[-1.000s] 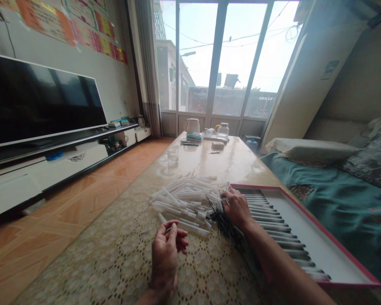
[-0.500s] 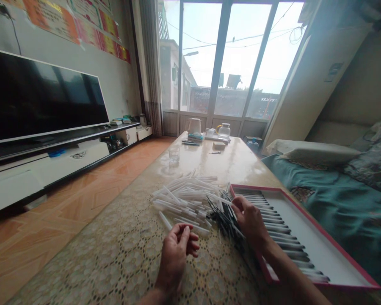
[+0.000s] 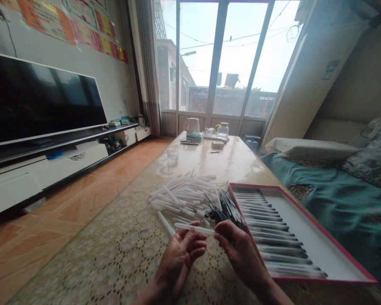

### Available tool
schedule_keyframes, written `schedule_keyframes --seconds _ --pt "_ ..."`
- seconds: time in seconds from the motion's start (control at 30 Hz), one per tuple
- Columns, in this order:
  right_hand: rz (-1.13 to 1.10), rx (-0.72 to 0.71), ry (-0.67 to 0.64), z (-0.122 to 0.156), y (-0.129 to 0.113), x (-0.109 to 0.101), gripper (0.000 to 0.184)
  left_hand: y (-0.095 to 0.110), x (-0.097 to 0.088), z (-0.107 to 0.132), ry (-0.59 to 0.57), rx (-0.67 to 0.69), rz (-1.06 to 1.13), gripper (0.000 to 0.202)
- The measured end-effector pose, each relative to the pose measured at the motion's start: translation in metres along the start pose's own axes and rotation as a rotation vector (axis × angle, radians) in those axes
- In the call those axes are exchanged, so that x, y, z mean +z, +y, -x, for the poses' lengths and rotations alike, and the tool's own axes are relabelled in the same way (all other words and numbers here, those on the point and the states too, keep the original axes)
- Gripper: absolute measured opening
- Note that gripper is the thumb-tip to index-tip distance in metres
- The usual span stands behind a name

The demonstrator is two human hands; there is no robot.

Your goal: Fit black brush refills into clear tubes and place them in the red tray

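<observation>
A white pen barrel (image 3: 206, 231) lies level between my two hands. My left hand (image 3: 184, 250) has it between thumb and forefinger, its other fingers loosely curled. My right hand (image 3: 236, 241) pinches its right end. Just beyond is a loose pile of translucent white pen barrels (image 3: 186, 192), with one stray barrel (image 3: 165, 222) beside my left hand. Thin black pen refills (image 3: 227, 205) are heaped between that pile and a pink-rimmed box (image 3: 324, 233). Inside the box, a row of pens (image 3: 279, 233) with dark ends lies side by side. My right hand partly covers the refills.
A clear glass (image 3: 172, 156) stands on the patterned table past the pile. Farther back are a glass pitcher (image 3: 222, 129), a small yellowish block (image 3: 217, 145) and a pale container (image 3: 192, 126). A sofa (image 3: 317, 190) borders the table's right side.
My right hand has come down and left from the heap with the white pen barrel. My left hand has moved slightly right and now grips the barrel too.
</observation>
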State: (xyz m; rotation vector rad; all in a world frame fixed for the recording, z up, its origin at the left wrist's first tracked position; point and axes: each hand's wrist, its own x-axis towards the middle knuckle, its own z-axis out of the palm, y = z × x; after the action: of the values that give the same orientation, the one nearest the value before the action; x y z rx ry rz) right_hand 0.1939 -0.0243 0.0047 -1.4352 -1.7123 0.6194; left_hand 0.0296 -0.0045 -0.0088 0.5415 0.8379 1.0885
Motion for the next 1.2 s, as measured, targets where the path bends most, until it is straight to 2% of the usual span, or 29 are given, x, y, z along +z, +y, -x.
schedule_keyframes --seconds 0.1,0.23,0.33,0.47,0.63,0.77,0.83,0.9,1.03,1.2 --pt "0.153 -0.046 0.067 -0.001 0.006 -0.004 0.011 0.002 0.000 0.000 0.056 0.040 0.025 0.009" --pt "0.583 -0.069 0.225 -0.006 0.020 -0.011 0.010 0.004 0.001 0.000 0.115 0.118 0.015 0.008" --pt "0.793 -0.040 0.213 -0.009 0.025 -0.011 0.006 0.003 0.000 0.000 0.146 0.167 0.011 0.011" --pt "0.896 0.006 0.184 -0.010 0.026 -0.006 0.006 0.001 -0.001 0.001 0.154 0.202 0.006 0.015" --pt "0.928 0.003 0.178 -0.008 0.029 -0.007 0.013 0.002 0.000 0.001 0.159 0.167 0.026 0.011" --pt "0.936 -0.039 0.263 -0.005 0.032 -0.014 0.017 0.003 -0.001 0.000 0.206 0.170 0.062 0.010" --pt "0.861 -0.081 0.330 -0.004 0.033 -0.017 0.020 0.005 -0.002 -0.002 0.245 0.186 0.080 0.009" --pt "0.687 -0.154 0.361 -0.001 0.032 -0.017 0.021 0.010 -0.003 -0.004 0.278 0.208 0.099 0.011" --pt "0.342 -0.249 0.280 0.004 0.024 -0.011 0.019 0.021 -0.005 -0.008 0.339 0.249 0.131 0.017" --pt "0.310 -0.240 0.190 0.009 0.017 -0.003 0.018 0.026 -0.007 -0.010 0.371 0.257 0.130 0.021"
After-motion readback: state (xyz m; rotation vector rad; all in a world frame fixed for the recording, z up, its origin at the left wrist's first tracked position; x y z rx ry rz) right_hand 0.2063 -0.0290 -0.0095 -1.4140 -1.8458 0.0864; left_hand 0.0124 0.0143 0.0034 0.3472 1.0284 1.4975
